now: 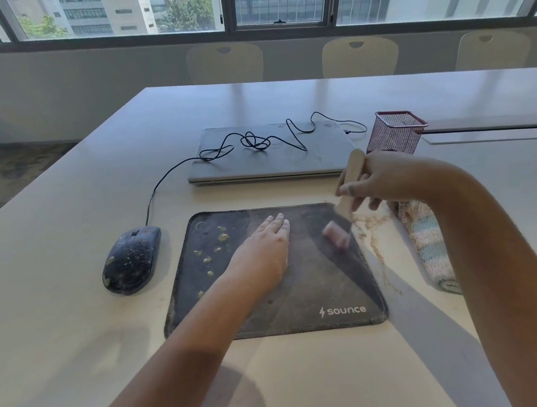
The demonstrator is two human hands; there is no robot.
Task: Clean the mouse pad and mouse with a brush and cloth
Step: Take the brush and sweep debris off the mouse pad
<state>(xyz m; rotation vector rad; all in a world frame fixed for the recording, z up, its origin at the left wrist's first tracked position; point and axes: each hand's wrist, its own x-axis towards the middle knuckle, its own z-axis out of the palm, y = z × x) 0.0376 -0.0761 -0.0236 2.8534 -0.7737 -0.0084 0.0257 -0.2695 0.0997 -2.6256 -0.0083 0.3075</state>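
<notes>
Head view: left hand [265, 246] lies flat on mouse pad [299, 299], fingers straight and together. Right hand [383, 181] grips brush [346, 198] handle, fingers curled; blurred bristles over pad's right side. Mouse [131, 260] sits left of pad, cloth [429, 243] right.

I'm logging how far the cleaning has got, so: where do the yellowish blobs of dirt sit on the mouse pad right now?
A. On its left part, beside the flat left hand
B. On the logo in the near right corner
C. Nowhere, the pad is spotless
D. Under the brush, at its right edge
A: the blobs dot the left part of the mouse pad, left of the flat left hand; the right hand holds the brush over the right part.
</notes>
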